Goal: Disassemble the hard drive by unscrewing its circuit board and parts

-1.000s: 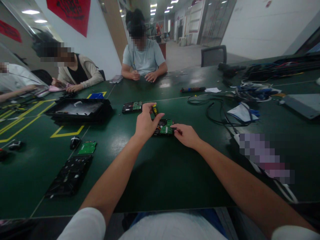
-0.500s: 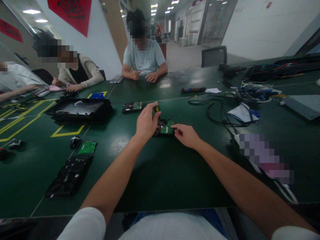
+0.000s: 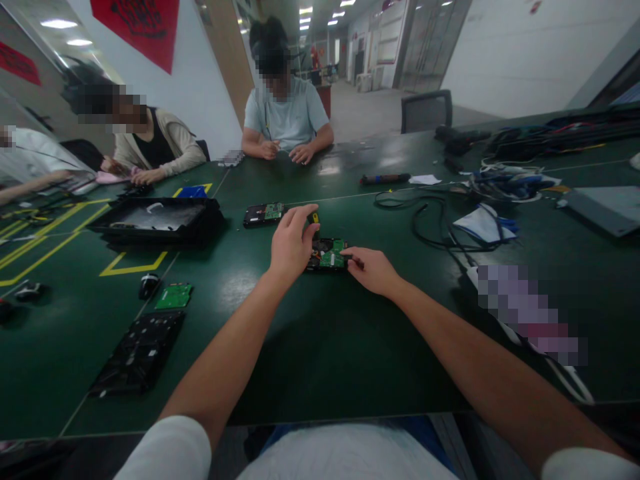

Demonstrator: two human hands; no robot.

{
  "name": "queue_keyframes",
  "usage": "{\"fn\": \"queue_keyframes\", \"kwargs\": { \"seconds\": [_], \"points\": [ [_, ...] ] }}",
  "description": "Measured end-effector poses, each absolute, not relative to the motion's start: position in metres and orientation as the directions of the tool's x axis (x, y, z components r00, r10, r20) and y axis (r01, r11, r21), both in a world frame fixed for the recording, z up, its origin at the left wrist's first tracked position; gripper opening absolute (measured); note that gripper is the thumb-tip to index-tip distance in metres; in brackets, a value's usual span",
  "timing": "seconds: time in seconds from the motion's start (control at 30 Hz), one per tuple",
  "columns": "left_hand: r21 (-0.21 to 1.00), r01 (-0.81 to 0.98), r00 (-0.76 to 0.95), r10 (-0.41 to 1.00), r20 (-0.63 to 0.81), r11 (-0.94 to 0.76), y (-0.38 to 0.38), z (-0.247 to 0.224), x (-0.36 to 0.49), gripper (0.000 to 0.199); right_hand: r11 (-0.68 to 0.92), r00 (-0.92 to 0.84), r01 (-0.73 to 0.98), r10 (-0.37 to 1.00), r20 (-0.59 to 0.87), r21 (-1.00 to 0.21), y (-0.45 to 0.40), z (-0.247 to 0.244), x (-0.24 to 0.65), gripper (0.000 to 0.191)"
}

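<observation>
A hard drive with a green circuit board lies on the table in front of me. My left hand is closed around a screwdriver with a yellow and black handle, held upright over the drive's left part. The tip is hard to make out. From the right, my right hand grips the drive's right edge, its index finger reaching onto the board and the other fingers curled. Just beyond my left hand lies a second hard drive, also with a green board.
At left are a loose green circuit board, a black plate-like part and a black tray. Cables, a white-and-blue cloth item and a grey metal box lie right. A person sits opposite.
The whole view has shifted slightly left. Both hands keep nearly the same grip and place at the drive, with no clear movement of the screwdriver.
</observation>
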State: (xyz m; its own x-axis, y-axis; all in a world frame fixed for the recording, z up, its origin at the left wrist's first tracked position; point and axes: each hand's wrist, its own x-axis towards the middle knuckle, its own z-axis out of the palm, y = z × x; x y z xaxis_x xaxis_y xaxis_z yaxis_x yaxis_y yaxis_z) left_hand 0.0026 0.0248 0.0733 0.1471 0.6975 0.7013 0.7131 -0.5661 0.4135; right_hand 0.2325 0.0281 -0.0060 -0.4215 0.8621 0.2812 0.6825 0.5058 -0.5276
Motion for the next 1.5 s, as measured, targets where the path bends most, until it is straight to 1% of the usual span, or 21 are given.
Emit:
{"fn": "queue_keyframes", "kwargs": {
  "seconds": [0.3,0.37,0.5,0.63,0.73,0.83,0.93,1.1,1.17,1.3,1.5],
  "points": [
    [0.507,0.691,0.087,0.755,0.65,-0.516,0.029,0.067,0.002,0.042,0.489,-0.411,0.695,0.872,0.266,-0.527,0.028,-0.005,0.232,0.036],
    [0.496,0.693,0.096,0.749,0.656,-0.523,0.029,0.067,0.001,0.039,0.487,-0.412,0.698,0.873,0.262,-0.526,0.027,-0.004,0.232,0.036],
    [0.428,0.714,0.146,0.716,0.682,-0.554,0.029,0.07,0.001,0.032,0.487,-0.411,0.704,0.873,0.263,-0.517,0.028,-0.004,0.232,0.037],
    [0.379,0.749,0.166,0.708,0.687,-0.543,0.027,0.072,0.0,0.034,0.496,-0.416,0.706,0.868,0.271,-0.506,0.029,-0.007,0.231,0.038],
    [0.374,0.752,0.166,0.705,0.69,-0.543,0.027,0.072,-0.001,0.037,0.504,-0.424,0.711,0.863,0.273,-0.49,0.029,-0.007,0.232,0.039],
    [0.375,0.745,0.166,0.698,0.696,-0.551,0.029,0.07,-0.002,0.036,0.51,-0.441,0.739,0.86,0.256,-0.441,0.027,-0.003,0.231,0.04],
    [0.376,0.749,0.163,0.701,0.694,-0.546,0.03,0.069,-0.002,0.037,0.51,-0.467,0.785,0.86,0.205,-0.352,0.022,0.005,0.229,0.044],
    [0.455,0.743,0.108,0.759,0.642,-0.491,0.03,0.065,-0.001,0.054,0.531,-0.531,0.826,0.846,0.057,-0.186,0.014,0.023,0.224,0.055],
    [0.481,0.745,0.093,0.785,0.613,-0.463,0.029,0.064,0.0,0.058,0.54,-0.545,0.829,0.838,0.003,-0.144,0.012,0.029,0.222,0.058],
    [0.496,0.748,0.095,0.81,0.578,-0.441,0.027,0.065,0.003,0.056,0.536,-0.542,0.838,0.839,-0.047,-0.103,0.01,0.034,0.22,0.061],
    [0.489,0.738,0.096,0.789,0.607,-0.466,0.027,0.062,0.004,0.055,0.52,-0.523,0.852,0.85,-0.061,-0.069,0.008,0.037,0.216,0.061]
  ]
}}
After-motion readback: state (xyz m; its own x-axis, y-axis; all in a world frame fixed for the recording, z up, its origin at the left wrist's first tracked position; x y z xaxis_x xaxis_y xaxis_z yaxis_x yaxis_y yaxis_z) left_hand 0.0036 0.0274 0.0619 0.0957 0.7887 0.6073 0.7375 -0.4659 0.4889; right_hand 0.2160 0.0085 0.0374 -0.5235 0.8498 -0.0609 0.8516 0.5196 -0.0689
